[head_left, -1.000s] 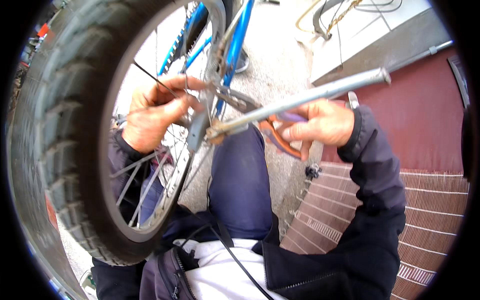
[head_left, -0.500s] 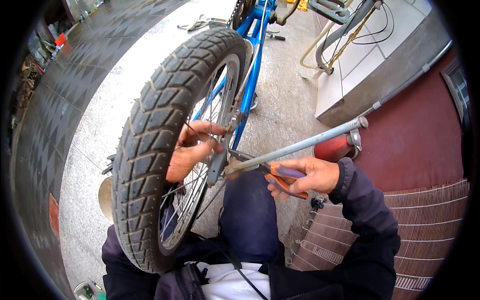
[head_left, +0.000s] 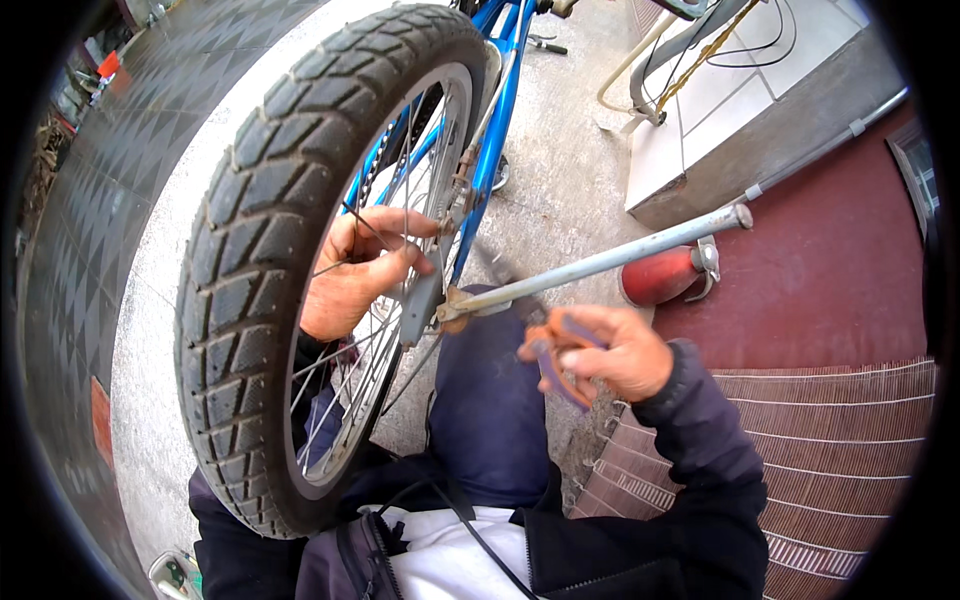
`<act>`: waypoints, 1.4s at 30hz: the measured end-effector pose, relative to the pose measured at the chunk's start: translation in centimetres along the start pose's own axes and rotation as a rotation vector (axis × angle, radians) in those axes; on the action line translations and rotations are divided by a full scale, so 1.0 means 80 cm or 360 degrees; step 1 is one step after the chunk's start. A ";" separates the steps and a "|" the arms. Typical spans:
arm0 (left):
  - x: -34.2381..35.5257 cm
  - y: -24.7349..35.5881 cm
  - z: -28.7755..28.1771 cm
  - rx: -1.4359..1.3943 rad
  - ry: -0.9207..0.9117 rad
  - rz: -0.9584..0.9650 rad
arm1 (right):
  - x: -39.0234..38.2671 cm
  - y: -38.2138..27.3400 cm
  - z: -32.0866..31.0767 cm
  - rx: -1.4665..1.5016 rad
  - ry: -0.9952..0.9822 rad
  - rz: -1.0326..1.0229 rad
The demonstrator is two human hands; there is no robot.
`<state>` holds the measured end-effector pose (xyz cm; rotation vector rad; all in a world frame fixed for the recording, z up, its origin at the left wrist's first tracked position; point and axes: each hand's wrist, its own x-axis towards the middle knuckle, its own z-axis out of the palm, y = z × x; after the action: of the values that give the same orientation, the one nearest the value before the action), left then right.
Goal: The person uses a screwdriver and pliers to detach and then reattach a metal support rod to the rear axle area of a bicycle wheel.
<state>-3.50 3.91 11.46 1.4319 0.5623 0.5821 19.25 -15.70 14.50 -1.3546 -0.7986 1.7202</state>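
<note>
Working wheel (head_left: 235,270): on bike (head_left: 489,165), axle-side job prob. unfinished; L grip (head_left: 350,280) thru wheel, closure unclear; R grip (head_left: 628,352) clamped on pliers (head_left: 548,358), R of wheel.

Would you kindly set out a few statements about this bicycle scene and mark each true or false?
The right hand holds orange-and-purple-handled pliers. True.
The metal bicycle frame is yellow. False: the frame is blue.
The dark rubber tyre has a blocky tread. True.
The left hand is right of the straight grey metal tube. False: it is to the left.
The brown striped mat lies at the picture's lower right. True.
</note>
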 end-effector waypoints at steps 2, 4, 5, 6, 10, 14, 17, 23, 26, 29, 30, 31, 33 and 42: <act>0.000 0.009 -0.001 0.0055 -0.0014 -0.0056 | -0.006 0.003 -0.008 0.0053 0.0115 -0.0353; -0.001 0.010 0.001 0.0046 -0.0007 -0.0062 | -0.011 0.005 -0.016 0.0280 0.0098 -0.0464; -0.002 0.008 0.001 0.0032 0.0013 -0.0044 | -0.009 0.017 -0.016 0.0522 0.0068 -0.0359; -0.002 0.007 0.000 0.0018 0.0033 -0.0025 | -0.009 0.036 -0.011 0.0763 0.0037 -0.0252; 0.001 0.009 0.005 0.0071 -0.0023 -0.0044 | 0.006 0.115 -0.021 0.1063 0.0142 0.0086; 0.002 0.014 0.002 0.0035 -0.0046 -0.0083 | 0.019 0.142 -0.007 0.0980 0.0272 0.0042; 0.000 0.011 0.000 0.0060 -0.0008 -0.0076 | 0.018 0.153 0.000 0.1036 0.0194 -0.0023; 0.003 0.012 0.001 0.0095 -0.0018 -0.0053 | 0.009 0.164 0.015 0.1278 0.0018 -0.0053; 0.003 0.006 0.001 0.0051 0.0011 -0.0024 | 0.012 0.177 0.024 0.1415 -0.0118 -0.0043; 0.004 0.012 0.005 0.0094 0.0036 -0.0034 | 0.016 0.186 0.039 0.1506 -0.0233 -0.0029; 0.003 0.012 0.004 0.0101 0.0037 -0.0025 | 0.018 0.192 0.044 0.1516 -0.0251 -0.0025; 0.003 0.011 0.004 0.0105 0.0035 -0.0018 | 0.019 0.196 0.048 0.1529 -0.0267 -0.0019; 0.004 0.012 0.001 0.0116 0.0008 -0.0032 | 0.020 0.197 0.052 0.1451 -0.0263 -0.0014; 0.001 0.012 0.003 0.0106 -0.0025 -0.0006 | 0.022 0.171 0.039 0.1112 -0.0264 0.0014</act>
<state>-3.32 3.88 12.42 1.4969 0.5763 0.5533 13.30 -20.88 2.80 -0.7451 -0.2218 1.8857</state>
